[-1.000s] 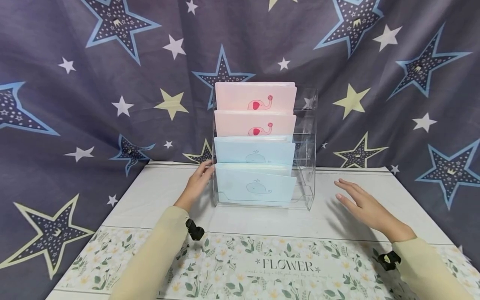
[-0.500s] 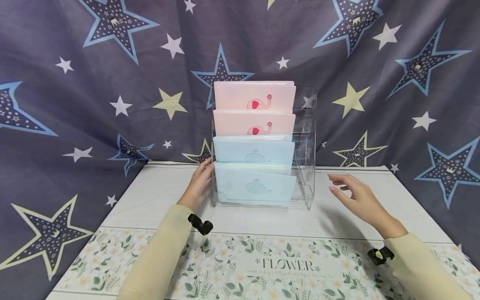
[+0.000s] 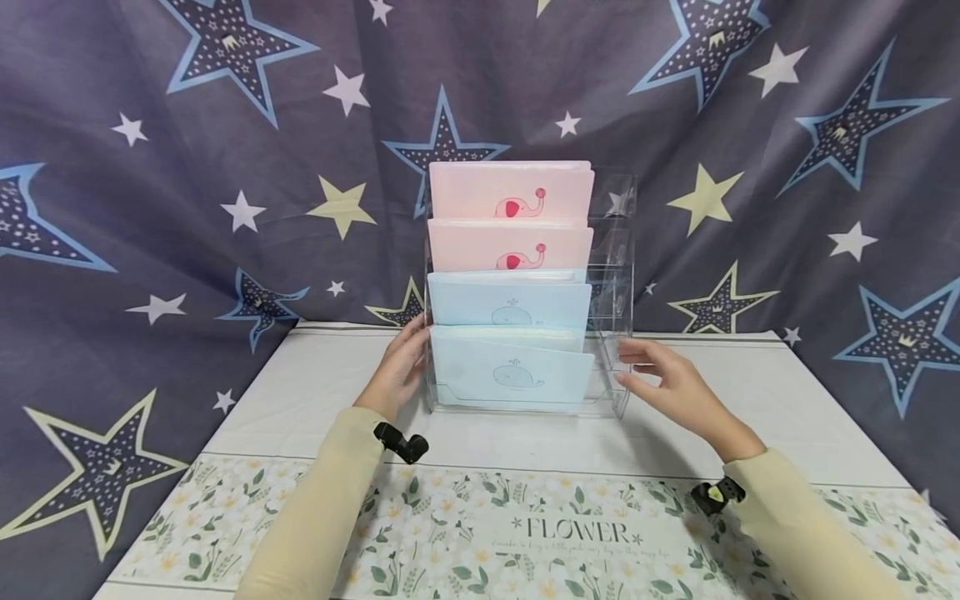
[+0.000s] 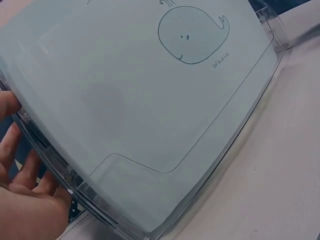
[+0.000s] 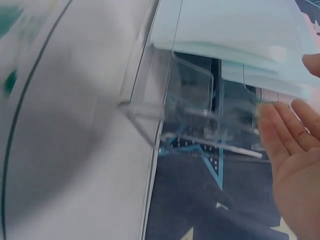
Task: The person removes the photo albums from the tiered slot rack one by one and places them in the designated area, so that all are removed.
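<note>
A clear acrylic tiered display rack [image 3: 624, 404] stands on the table. Its lower tiers hold pale blue booklets [image 3: 480, 379] printed with a whale; in the upper tiers are pink booklets [image 3: 465, 246] with an elephant. My left hand [image 3: 393, 371] holds the rack's left side: in the left wrist view the thumb [image 4: 9, 104] lies at the edge of the side panel, the fingers on its outer face. At the right side my right hand [image 3: 678, 396] has its fingers extended and slightly bent. In the right wrist view its fingertips are close to the panel edge, the palm facing it.
A white table [image 3: 300, 383] carries a floral strip [image 3: 450, 533] lettered FLOWER along its front. Behind the rack hangs a dark star-patterned curtain [image 3: 315, 150]. Black wrist straps [image 3: 401, 442] sit at both sleeves.
My right hand has moved left from over the table to the rack's right side. The left hand has shifted slightly and stays at the left side. The rack and booklets have not moved.
</note>
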Demonstrator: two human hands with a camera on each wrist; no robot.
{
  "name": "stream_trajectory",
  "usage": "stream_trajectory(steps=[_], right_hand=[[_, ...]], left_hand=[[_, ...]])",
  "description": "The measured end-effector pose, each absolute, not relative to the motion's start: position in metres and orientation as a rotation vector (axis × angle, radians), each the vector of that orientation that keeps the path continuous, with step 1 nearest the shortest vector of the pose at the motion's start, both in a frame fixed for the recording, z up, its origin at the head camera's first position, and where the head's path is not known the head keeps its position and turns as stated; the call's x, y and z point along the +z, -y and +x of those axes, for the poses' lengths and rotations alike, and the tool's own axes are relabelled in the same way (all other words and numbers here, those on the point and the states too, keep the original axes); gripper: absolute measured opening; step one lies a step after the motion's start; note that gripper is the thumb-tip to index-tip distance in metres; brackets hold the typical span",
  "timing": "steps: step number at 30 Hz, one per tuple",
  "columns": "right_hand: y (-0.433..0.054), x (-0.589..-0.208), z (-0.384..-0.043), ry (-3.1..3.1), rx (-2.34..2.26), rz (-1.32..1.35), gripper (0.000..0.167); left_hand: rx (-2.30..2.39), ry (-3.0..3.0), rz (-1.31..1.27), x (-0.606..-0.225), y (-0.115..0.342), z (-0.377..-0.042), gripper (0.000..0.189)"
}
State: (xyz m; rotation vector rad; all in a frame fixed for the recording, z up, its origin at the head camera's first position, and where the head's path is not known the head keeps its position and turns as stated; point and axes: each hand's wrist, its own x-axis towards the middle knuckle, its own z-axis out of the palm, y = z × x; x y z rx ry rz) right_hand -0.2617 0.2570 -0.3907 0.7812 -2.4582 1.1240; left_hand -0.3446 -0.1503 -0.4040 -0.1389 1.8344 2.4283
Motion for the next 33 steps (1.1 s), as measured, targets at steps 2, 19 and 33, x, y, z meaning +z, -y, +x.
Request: stream_trajectory(steps=[2, 19, 33], right_hand=[[-0.251, -0.391, -0.265, 2.462, 1.178, 0.786, 0.051], [-0.222, -0.393, -0.281, 2.552, 1.403, 0.715, 0.057], [-0.211, -0.399, -0.287, 2.629, 1.476, 0.543, 0.050]], left_hand=[[2.435, -1.829, -0.129, -0.405, 0.151, -0.345, 0.059], [2.443, -1.822, -0.092, -0.411, 0.152, -0.344, 0.060], [2.431, -1.831, -0.123, -0.409, 0.151, -0.344, 0.061]])
